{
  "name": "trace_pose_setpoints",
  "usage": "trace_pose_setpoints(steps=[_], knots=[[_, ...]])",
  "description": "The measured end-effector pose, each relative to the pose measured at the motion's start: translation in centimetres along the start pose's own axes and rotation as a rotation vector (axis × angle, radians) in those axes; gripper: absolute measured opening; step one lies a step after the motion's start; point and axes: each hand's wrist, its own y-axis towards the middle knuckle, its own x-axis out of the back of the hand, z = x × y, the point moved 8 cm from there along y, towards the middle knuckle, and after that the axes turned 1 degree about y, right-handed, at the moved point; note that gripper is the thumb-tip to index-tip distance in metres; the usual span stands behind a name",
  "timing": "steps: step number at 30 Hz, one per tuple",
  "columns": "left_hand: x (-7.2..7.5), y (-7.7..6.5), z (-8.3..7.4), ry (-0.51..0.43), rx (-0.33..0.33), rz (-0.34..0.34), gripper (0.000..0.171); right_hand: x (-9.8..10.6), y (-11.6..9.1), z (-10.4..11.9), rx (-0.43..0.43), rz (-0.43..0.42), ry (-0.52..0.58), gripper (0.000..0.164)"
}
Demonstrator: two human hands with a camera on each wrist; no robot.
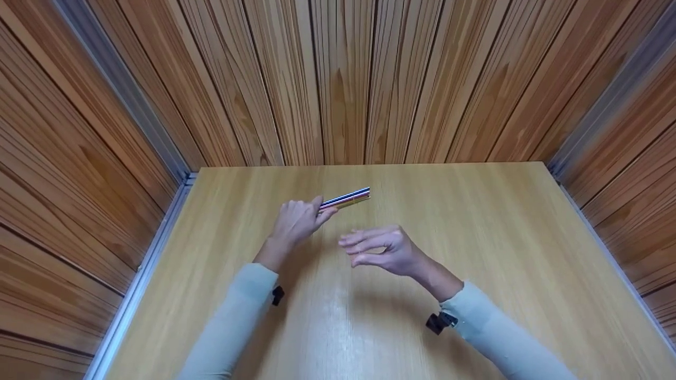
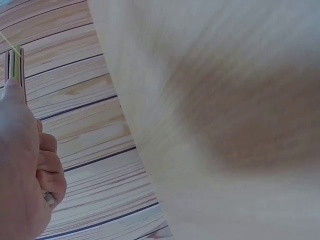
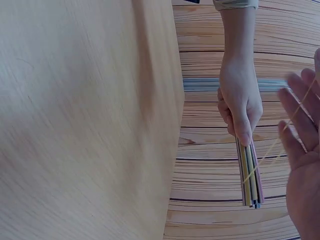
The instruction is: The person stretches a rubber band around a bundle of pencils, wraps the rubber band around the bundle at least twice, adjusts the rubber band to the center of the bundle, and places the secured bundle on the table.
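Above the table, my left hand [image 1: 299, 220] grips a bundle of pencils [image 1: 346, 199] with its fingers curled round them and the thumb along them. Their far ends point to the right and away. In the right wrist view, a thin yellow rubber band [image 3: 249, 176] goes round the pencils and stretches across to my right hand [image 3: 306, 165]. That hand's fingers are spread and fairly straight; where the band catches on them is partly cut off by the view's edge. In the head view my right hand [image 1: 383, 250] hovers to the right and nearer than the bundle.
A light wooden table [image 1: 475, 221] lies under both hands. Wood-plank walls [image 1: 343, 79] close it in at the back and sides, with a grey metal rail [image 1: 134, 287] along the left edge. Small black devices [image 1: 441, 322] sit at the wrists.
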Motion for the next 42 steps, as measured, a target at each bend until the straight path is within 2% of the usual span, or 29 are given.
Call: trace_pose_setpoints(steps=[3, 6, 9, 11, 14, 16, 19, 21, 24, 27, 29, 31, 34, 37, 40, 42], knots=[[-0.4, -0.1, 0.1, -0.11, 0.074, -0.004, 0.05, 0.0, 0.0, 0.5, 0.068, -0.045, -0.068, 0.038], [-0.9, -0.2, 0.1, -0.291, 0.186, 0.008, 0.048, 0.0, -0.1, 0.8, 0.125, -0.108, -0.164, 0.048], [-1.3, -0.2, -0.1, -0.456, 0.278, -0.011, 0.048, 0.0, -0.2, 1.0, 0.152, -0.173, -0.218, 0.058], [-1.3, -0.2, -0.5, -0.537, 0.308, -0.039, 0.046, 0.2, -0.3, 1.0, 0.145, -0.228, -0.234, 0.065], [-1.3, -0.2, -0.8, -0.63, 0.347, -0.087, 0.044, 0.9, -0.7, 0.6, 0.087, -0.327, -0.181, 0.076], [-1.3, -0.4, -0.9, -0.681, 0.377, -0.114, 0.041, 1.6, -1.1, 0.1, 0.024, -0.403, -0.101, 0.08], [-1.0, -0.6, -1.1, -0.727, 0.412, -0.157, 0.04, 2.5, -1.8, -1.0, -0.072, -0.509, 0.109, 0.077], [-0.6, -0.8, -1.4, -0.753, 0.408, -0.194, 0.038, 3.1, -2.2, -1.8, -0.131, -0.585, 0.265, 0.075], [0.0, -1.0, -2.1, -0.767, 0.361, -0.268, 0.045, 3.9, -2.7, -2.9, -0.214, -0.701, 0.472, 0.077], [0.7, -1.4, -2.8, -0.735, 0.285, -0.344, 0.068, 4.6, -3.2, -3.7, -0.297, -0.784, 0.588, 0.087], [1.2, -1.7, -3.2, -0.69, 0.235, -0.389, 0.081, 4.8, -3.4, -4.0, -0.335, -0.798, 0.628, 0.089], [1.7, -2.1, -3.5, -0.628, 0.181, -0.418, 0.087, 5.0, -3.5, -4.2, -0.359, -0.782, 0.648, 0.086], [2.2, -2.5, -4.1, -0.501, 0.07, -0.437, 0.081, 5.0, -3.6, -4.5, -0.378, -0.733, 0.666, 0.068], [2.8, -2.8, -5.1, -0.326, -0.079, -0.44, 0.069, 5.1, -3.7, -4.8, -0.402, -0.683, 0.657, 0.051], [3.3, -3.1, -5.9, -0.132, -0.22, -0.437, 0.056, 5.5, -3.8, -5.0, -0.438, -0.642, 0.607, 0.044], [3.4, -3.1, -6.2, -0.022, -0.288, -0.428, 0.049, 5.8, -3.7, -5.0, -0.464, -0.614, 0.547, 0.043]])
